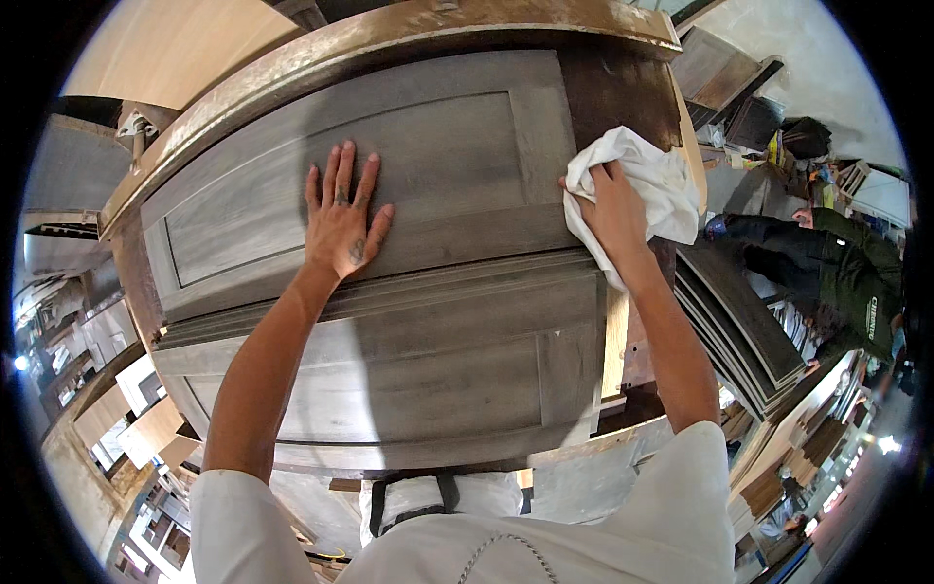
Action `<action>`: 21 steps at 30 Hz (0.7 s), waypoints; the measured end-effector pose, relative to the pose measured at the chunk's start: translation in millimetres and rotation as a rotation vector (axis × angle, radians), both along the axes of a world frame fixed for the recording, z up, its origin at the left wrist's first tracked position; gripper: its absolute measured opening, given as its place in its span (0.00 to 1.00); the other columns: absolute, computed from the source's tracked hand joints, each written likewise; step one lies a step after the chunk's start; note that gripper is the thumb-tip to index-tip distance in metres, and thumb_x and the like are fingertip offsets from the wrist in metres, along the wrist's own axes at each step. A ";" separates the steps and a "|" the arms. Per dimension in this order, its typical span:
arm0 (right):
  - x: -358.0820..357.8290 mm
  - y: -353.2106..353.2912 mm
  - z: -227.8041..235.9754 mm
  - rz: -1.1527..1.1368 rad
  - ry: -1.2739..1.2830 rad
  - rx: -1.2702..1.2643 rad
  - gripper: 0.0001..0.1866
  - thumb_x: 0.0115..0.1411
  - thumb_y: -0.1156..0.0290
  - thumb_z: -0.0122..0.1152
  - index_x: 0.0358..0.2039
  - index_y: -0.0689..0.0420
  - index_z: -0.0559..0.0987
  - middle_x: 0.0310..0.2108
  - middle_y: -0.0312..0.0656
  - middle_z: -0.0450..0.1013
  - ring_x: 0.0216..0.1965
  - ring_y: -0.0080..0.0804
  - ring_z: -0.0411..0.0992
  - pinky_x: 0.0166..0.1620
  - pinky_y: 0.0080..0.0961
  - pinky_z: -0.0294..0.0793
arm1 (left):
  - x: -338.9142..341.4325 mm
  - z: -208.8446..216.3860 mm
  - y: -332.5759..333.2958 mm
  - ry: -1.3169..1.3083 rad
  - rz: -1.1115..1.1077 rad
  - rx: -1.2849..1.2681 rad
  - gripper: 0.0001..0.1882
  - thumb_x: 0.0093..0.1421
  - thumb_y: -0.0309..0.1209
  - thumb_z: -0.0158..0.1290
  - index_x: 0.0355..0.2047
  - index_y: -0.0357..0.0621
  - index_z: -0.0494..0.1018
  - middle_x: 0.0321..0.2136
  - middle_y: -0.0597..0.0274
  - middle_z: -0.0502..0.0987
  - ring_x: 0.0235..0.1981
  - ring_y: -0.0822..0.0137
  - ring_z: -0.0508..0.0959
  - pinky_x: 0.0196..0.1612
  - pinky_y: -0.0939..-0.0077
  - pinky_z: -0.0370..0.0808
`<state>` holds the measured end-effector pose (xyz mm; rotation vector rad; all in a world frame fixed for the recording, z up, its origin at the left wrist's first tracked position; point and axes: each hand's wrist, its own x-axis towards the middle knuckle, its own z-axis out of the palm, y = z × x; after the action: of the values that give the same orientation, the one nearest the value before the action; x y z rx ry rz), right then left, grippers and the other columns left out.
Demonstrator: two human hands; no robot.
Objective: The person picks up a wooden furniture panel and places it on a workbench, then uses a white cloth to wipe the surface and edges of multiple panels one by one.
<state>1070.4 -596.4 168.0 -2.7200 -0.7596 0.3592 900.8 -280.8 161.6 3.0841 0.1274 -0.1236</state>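
Note:
My left hand lies flat with spread fingers on a grey-stained wooden panel door, over its recessed middle. At the door's right end, my right hand grips a crumpled white cloth against the edge. Part of the cloth hangs down past the corner. Nearer to me rests a second grey panel door, and the edges of several stacked panels show between the two. My right fingertips are partly hidden in the cloth's folds.
A worn wooden rail runs along the workbench's far side. On the right, a stack of dark panels leans beside the bench. Beyond it is another person in dark clothes. Boards and wood pieces crowd the left side.

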 end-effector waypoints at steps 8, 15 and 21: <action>2.5 -0.5 -4.8 0.365 -0.376 0.119 0.17 0.46 0.62 0.63 0.35 0.57 0.76 0.37 0.50 0.67 0.37 0.46 0.70 0.37 0.38 0.72 | 5.4 3.5 -4.2 0.014 -0.002 -0.024 0.32 0.63 0.47 0.36 0.65 0.51 0.47 0.66 0.53 0.39 0.67 0.52 0.39 0.65 0.52 0.35; 8.4 4.5 0.8 0.594 -0.394 0.068 0.10 0.48 0.68 0.55 0.31 0.57 0.75 0.36 0.49 0.67 0.40 0.44 0.69 0.40 0.38 0.72 | 0.5 -3.3 0.8 0.020 0.003 0.003 0.33 0.62 0.46 0.38 0.65 0.52 0.46 0.66 0.52 0.38 0.67 0.53 0.37 0.65 0.52 0.33; 57.4 69.2 -7.7 0.313 -0.596 0.016 0.08 0.49 0.71 0.54 0.30 0.60 0.74 0.32 0.50 0.68 0.34 0.43 0.71 0.36 0.35 0.74 | 2.7 -5.3 -1.3 -0.020 -0.005 -0.014 0.34 0.61 0.46 0.39 0.65 0.51 0.46 0.66 0.52 0.38 0.67 0.53 0.38 0.65 0.51 0.33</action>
<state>1127.8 -527.2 160.3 -2.7017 -1.3340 -0.4209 903.5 -282.1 156.3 3.0708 0.1181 -0.0940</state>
